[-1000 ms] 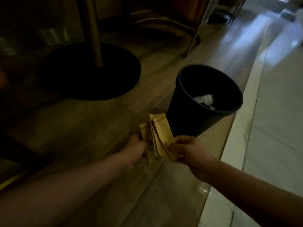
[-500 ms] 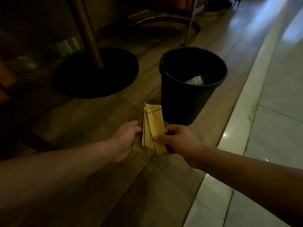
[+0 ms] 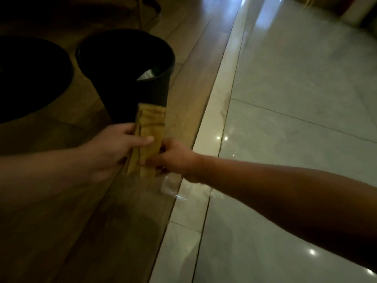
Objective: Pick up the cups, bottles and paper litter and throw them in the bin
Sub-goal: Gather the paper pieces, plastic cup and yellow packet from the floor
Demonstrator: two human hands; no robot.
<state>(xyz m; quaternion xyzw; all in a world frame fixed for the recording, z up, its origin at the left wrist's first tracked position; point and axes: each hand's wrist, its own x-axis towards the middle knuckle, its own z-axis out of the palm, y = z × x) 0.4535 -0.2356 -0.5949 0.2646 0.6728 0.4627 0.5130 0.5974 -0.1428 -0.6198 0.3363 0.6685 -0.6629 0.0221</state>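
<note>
A folded bundle of yellow-brown paper point(image 3: 150, 127) is held between both hands just in front of the black bin point(image 3: 151, 92). My left hand point(image 3: 116, 146) grips its left edge, thumb laid across the front. My right hand point(image 3: 175, 158) pinches its lower right corner. The bin stands upright on the wooden floor, and some white litter point(image 3: 145, 75) shows inside it near the rim. A piece of clear plastic wrap point(image 3: 173, 185) lies on the floor under my right wrist.
A round black table base point(image 3: 30, 78) sits left of the bin. A pale stone strip point(image 3: 216, 111) separates the wooden floor from glossy light tiles point(image 3: 295, 99) on the right. Thin metal chair legs point(image 3: 140, 11) stand behind the bin.
The view has swung right and nearer, so the bin and table base sit further left. My hands have brought the paper bundle together and my left thumb now lies across it.
</note>
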